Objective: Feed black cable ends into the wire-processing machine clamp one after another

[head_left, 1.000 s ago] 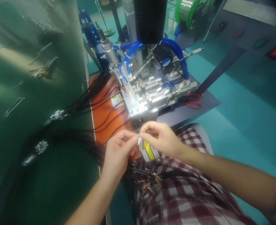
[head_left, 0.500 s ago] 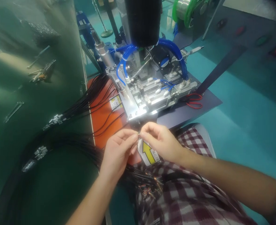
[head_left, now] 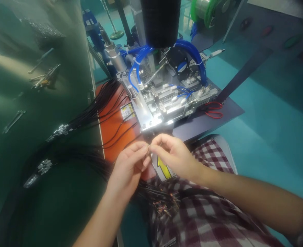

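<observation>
My left hand (head_left: 131, 163) and my right hand (head_left: 176, 154) meet fingertip to fingertip in front of the machine (head_left: 164, 99). Both are closed in a pinch, thumb against forefinger. Whatever sits between the fingertips is too small to make out. Below them, a bundle of black cables (head_left: 151, 192) lies across my lap, its stripped copper ends (head_left: 164, 207) fanned out. A label with a yellow arrow (head_left: 164, 169) shows behind my right hand. More black cables (head_left: 112, 133) cross the orange plate (head_left: 110, 116) to the left.
On the dark green table (head_left: 71, 199) at left lie cable bundles with silvery connectors (head_left: 45, 166) and thin metal tools (head_left: 44, 77). Red-handled scissors (head_left: 214, 110) rest right of the machine. A green wire spool (head_left: 203, 12) and a panel with buttons (head_left: 290, 41) stand beyond.
Both hands have shifted slightly left, still pinched together. The right hand now covers more of the yellow arrow label. The machine and cables stay where they were.
</observation>
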A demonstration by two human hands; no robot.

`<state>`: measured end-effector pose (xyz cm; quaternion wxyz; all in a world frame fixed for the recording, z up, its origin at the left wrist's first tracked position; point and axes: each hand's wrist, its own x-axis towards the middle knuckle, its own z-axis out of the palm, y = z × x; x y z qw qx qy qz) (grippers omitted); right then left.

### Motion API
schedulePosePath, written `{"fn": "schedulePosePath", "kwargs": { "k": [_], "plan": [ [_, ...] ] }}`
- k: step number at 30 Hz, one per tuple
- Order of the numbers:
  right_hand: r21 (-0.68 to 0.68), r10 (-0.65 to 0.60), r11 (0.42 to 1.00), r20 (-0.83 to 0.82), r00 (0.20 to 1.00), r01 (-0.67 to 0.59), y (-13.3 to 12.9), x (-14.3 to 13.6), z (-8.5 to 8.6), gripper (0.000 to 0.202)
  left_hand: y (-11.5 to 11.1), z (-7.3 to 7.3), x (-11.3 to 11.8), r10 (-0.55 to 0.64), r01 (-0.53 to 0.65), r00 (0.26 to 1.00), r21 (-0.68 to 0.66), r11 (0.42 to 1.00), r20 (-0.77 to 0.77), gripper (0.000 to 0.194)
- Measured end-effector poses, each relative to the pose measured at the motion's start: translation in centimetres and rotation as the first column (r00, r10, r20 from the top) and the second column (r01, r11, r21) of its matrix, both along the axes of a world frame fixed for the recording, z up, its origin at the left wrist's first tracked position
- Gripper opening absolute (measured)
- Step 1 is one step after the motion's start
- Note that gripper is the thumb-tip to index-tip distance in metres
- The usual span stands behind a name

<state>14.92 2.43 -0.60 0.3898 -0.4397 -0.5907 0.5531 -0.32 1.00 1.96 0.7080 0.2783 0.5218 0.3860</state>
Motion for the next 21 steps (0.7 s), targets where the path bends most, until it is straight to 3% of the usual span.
{"fn": "schedulePosePath", "kwargs": {
  "k": [3,7,9,12,15,17,21],
  "plan": [
    [0.110,-0.031,0.994,0.108,0.994,0.019,-0.3,-0.3,0.4,0.013,-0.2,-0.2,-0.1,0.037,-0.038,0.999,0.005,0.999,0.037,0.017],
    [0.432,-0.117,0.902,0.256,0.959,-0.005,-0.5,-0.5,0.7,0.014,-0.5,-0.4,-0.1,0.069,-0.069,0.997,0.001,0.998,0.035,0.019],
    [0.381,-0.100,0.925,0.262,0.960,-0.007,-0.3,-0.4,0.7,0.014,-0.6,-0.5,0.0,0.079,-0.079,0.997,0.002,0.997,0.011,0.020],
    [0.124,-0.029,0.992,0.181,0.983,0.006,0.1,0.2,0.2,0.014,-0.5,-0.5,0.3,0.087,-0.087,0.996,0.013,0.996,-0.006,0.021],
    [-0.024,-0.015,1.000,0.087,0.996,0.018,0.4,0.7,-0.2,0.012,-0.4,-0.4,0.5,0.108,-0.107,0.994,0.031,0.994,-0.016,0.022],
    [-0.009,-0.047,0.999,0.078,0.996,0.047,0.3,0.8,-0.3,0.011,-0.3,-0.4,0.7,0.124,-0.122,0.992,0.045,0.992,-0.033,0.023],
    [0.216,-0.135,0.970,0.113,0.984,0.108,0.1,0.4,-0.1,0.007,-0.2,-0.5,1.0,0.105,-0.102,0.992,0.045,0.994,-0.065,0.025]
  ]
}}
